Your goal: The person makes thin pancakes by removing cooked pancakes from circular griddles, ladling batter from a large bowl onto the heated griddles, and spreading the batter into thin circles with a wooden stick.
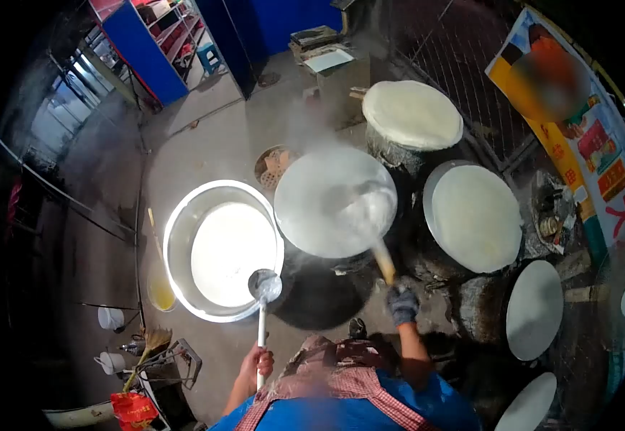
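My left hand [258, 361] is closed round the white handle of a ladle [265, 285], whose bowl is over the right rim of a large metal pot [176, 248] with white liquid [233, 251] in it. My right hand [403, 304], in a grey glove, grips the wooden handle of a tool [383, 262]. The tool's far end is blurred over a round, steaming white griddle [319, 205] right of the pot.
More round white-topped griddles [413, 115] stand in an arc at the right, one [472, 218] near my gloved hand. A bowl of yellow liquid [161, 293] sits left of the pot. White buckets [110, 317] and a broom [155, 339] are at lower left.
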The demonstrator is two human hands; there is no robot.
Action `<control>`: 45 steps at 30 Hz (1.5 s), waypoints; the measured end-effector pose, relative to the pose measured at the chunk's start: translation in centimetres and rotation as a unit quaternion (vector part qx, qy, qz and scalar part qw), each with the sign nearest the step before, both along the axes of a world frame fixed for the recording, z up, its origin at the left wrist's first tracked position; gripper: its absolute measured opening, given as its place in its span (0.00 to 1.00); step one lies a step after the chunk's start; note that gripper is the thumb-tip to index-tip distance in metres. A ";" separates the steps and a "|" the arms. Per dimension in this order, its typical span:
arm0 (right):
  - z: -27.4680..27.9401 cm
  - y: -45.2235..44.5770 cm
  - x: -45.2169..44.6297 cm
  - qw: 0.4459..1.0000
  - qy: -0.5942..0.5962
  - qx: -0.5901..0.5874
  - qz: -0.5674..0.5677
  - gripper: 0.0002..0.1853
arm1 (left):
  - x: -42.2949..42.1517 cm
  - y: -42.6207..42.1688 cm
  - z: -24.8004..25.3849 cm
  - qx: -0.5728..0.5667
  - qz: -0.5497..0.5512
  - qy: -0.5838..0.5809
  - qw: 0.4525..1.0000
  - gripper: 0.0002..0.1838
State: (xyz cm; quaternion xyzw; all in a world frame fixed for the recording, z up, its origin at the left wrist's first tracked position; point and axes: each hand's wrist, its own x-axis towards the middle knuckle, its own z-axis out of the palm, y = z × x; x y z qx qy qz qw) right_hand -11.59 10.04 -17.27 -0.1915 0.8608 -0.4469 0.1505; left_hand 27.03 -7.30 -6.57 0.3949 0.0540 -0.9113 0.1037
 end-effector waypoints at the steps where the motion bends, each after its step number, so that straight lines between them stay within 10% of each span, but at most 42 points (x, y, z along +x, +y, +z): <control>1: 0.6 -1.1 -2.6 0.999 -0.033 -0.007 -0.031 0.23 | 0.6 0.3 -0.7 0.010 0.008 0.016 1.000 0.24; 5: 1.3 -13.2 -16.2 0.968 0.063 0.244 -0.007 0.20 | -1.5 1.9 0.5 -0.046 0.015 0.009 0.999 0.09; 9: -2.1 -12.2 -16.3 0.974 -0.089 -0.206 0.012 0.19 | 0.6 1.8 0.4 -0.096 -0.024 -0.012 0.995 0.13; 11: -0.4 -13.0 -11.4 0.989 0.035 0.134 0.059 0.23 | 0.8 1.6 0.3 -0.091 -0.029 -0.057 0.994 0.17; 15: -0.3 -11.2 -6.2 0.963 0.190 0.113 0.156 0.16 | 1.4 -0.1 -0.1 -0.055 -0.006 -0.047 0.997 0.04; 16: 2.6 -10.7 -5.5 0.944 0.243 0.152 0.163 0.15 | 1.7 -0.3 0.2 -0.014 0.039 -0.072 0.997 0.19; 17: 3.7 -8.7 -5.8 0.999 0.021 -0.023 0.022 0.14 | 2.0 -1.3 0.5 -0.058 0.023 -0.060 0.996 0.18; 19: -6.6 -6.9 -7.8 0.932 -0.298 -0.195 -0.063 0.13 | 2.6 -2.0 1.0 -0.112 0.022 -0.044 0.993 0.20; 23: -18.0 -11.2 -1.3 0.763 -0.472 -0.434 -0.089 0.14 | 2.2 -3.4 1.4 0.003 0.055 -0.055 0.997 0.08; 25: 4.1 -9.8 0.9 0.994 -0.090 0.020 0.052 0.13 | 1.7 -3.7 1.7 0.016 0.060 -0.066 0.996 0.16; 28: 6.5 -7.1 -2.0 0.879 -0.335 -0.294 -0.170 0.08 | 1.3 -4.1 1.6 0.038 0.076 -0.033 0.996 0.16; 30: -0.3 -6.8 -0.9 0.876 -0.347 -0.331 -0.054 0.08 | 1.2 -3.7 2.2 0.053 0.088 -0.043 0.994 0.16; 35: -2.2 -6.8 3.2 0.984 -0.106 -0.102 0.105 0.12 | 0.9 -4.1 1.2 0.080 0.094 -0.028 0.992 0.15; 37: 3.3 -5.8 -0.2 0.975 -0.202 -0.085 0.031 0.14 | 1.5 -4.2 0.6 0.098 0.084 0.017 0.991 0.16; 45: 3.4 -9.1 -9.8 0.951 0.181 0.224 0.110 0.22 | -1.0 -4.8 1.2 0.060 0.093 0.001 0.994 0.16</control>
